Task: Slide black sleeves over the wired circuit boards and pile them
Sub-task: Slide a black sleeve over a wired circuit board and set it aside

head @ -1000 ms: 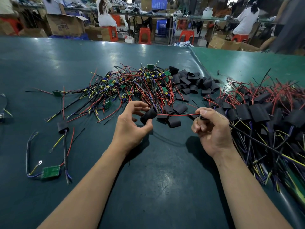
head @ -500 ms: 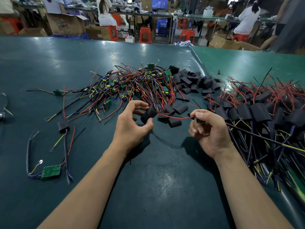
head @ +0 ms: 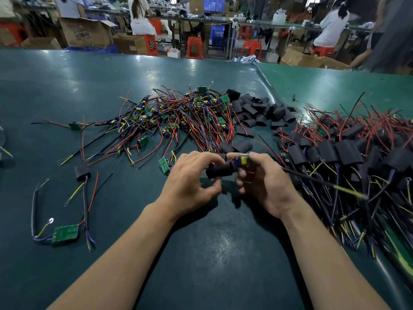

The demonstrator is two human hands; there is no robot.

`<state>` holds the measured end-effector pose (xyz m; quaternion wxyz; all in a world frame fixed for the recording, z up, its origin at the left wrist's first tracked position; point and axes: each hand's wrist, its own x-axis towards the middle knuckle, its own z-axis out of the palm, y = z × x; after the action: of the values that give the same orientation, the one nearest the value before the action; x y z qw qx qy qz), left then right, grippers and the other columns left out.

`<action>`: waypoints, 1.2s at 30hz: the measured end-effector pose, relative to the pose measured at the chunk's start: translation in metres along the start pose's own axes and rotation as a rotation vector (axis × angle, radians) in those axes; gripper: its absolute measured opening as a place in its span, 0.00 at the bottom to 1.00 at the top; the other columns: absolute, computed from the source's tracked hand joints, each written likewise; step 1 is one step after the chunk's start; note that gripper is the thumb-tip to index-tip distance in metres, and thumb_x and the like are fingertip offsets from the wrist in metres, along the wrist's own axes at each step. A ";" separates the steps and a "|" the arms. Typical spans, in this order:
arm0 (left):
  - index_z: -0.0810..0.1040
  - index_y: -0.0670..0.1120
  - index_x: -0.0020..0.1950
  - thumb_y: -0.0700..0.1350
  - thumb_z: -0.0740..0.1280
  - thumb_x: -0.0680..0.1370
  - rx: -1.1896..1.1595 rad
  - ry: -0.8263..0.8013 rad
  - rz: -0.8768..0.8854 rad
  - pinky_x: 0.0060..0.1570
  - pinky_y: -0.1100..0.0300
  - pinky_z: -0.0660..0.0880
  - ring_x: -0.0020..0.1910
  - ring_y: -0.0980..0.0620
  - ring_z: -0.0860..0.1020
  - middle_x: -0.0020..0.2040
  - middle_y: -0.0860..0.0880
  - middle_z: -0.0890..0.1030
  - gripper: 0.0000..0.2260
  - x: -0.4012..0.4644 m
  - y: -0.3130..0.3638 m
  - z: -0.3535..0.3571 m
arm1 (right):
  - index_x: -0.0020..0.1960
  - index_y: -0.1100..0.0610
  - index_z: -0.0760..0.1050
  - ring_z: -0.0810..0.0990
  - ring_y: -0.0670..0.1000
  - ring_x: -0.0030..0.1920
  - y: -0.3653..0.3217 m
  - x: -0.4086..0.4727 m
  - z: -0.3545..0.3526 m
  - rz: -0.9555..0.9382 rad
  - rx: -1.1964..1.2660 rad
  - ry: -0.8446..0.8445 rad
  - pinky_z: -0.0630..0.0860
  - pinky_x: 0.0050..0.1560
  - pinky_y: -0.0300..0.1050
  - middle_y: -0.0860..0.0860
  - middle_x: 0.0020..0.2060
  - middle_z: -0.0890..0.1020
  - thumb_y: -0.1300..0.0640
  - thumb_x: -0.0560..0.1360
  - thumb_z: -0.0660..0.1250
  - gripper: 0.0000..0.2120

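Pinching a black sleeve between thumb and curled fingers, the left hand holds it just above the green counter, mouth toward the right. Right hand grips a wired circuit board, fingers curled round it; board end touches the sleeve's opening. Its wires trail right, over the pile of sleeved boards on the right of the counter. Tangle of unsleeved boards with red, black and yellow leads lies beyond the hands. Loose sleeves heaped just right of that tangle. One stray board near left, a sleeve on its wires.
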<state>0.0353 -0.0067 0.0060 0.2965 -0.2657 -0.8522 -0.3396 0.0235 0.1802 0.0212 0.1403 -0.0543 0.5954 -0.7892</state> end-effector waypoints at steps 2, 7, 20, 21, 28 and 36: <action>0.80 0.45 0.52 0.39 0.73 0.68 -0.017 0.025 -0.007 0.50 0.44 0.74 0.48 0.48 0.79 0.49 0.51 0.83 0.13 0.000 0.002 0.000 | 0.55 0.58 0.82 0.74 0.49 0.31 0.001 -0.001 0.003 -0.005 0.007 -0.002 0.72 0.30 0.41 0.51 0.31 0.75 0.54 0.82 0.56 0.17; 0.79 0.44 0.52 0.38 0.73 0.68 -0.051 0.055 -0.038 0.50 0.44 0.74 0.49 0.48 0.78 0.49 0.51 0.82 0.13 0.000 0.001 -0.001 | 0.52 0.59 0.74 0.78 0.53 0.28 0.000 -0.004 0.007 -0.062 -0.022 0.045 0.75 0.27 0.41 0.59 0.32 0.81 0.61 0.82 0.57 0.07; 0.81 0.42 0.51 0.37 0.75 0.68 -0.001 0.026 0.113 0.50 0.44 0.74 0.51 0.46 0.80 0.52 0.50 0.83 0.12 0.000 0.002 0.000 | 0.38 0.50 0.76 0.74 0.51 0.22 0.002 -0.002 0.005 -0.089 -0.124 0.105 0.69 0.22 0.38 0.56 0.28 0.80 0.57 0.75 0.71 0.08; 0.81 0.42 0.51 0.37 0.75 0.68 0.025 0.024 0.138 0.50 0.45 0.74 0.51 0.46 0.80 0.53 0.49 0.83 0.12 0.001 0.002 0.000 | 0.35 0.48 0.76 0.73 0.51 0.20 0.003 -0.002 0.006 -0.086 -0.137 0.125 0.68 0.21 0.36 0.55 0.26 0.78 0.56 0.75 0.71 0.12; 0.81 0.41 0.50 0.37 0.75 0.68 0.053 0.083 0.106 0.49 0.44 0.75 0.50 0.45 0.80 0.52 0.48 0.83 0.12 0.001 0.003 0.002 | 0.33 0.50 0.79 0.74 0.47 0.22 0.004 -0.003 0.013 -0.165 -0.108 0.185 0.69 0.21 0.36 0.55 0.26 0.79 0.53 0.70 0.75 0.09; 0.80 0.43 0.51 0.36 0.75 0.67 0.007 0.148 -0.030 0.50 0.44 0.75 0.47 0.47 0.80 0.48 0.50 0.83 0.13 0.001 0.003 0.001 | 0.44 0.54 0.85 0.77 0.48 0.28 0.000 -0.009 0.010 -0.311 -0.260 0.163 0.71 0.27 0.38 0.56 0.34 0.84 0.66 0.76 0.68 0.10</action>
<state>0.0358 -0.0038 0.0074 0.3546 -0.2262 -0.8329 -0.3597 0.0343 0.1730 0.0244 -0.0398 -0.0993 0.6860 -0.7197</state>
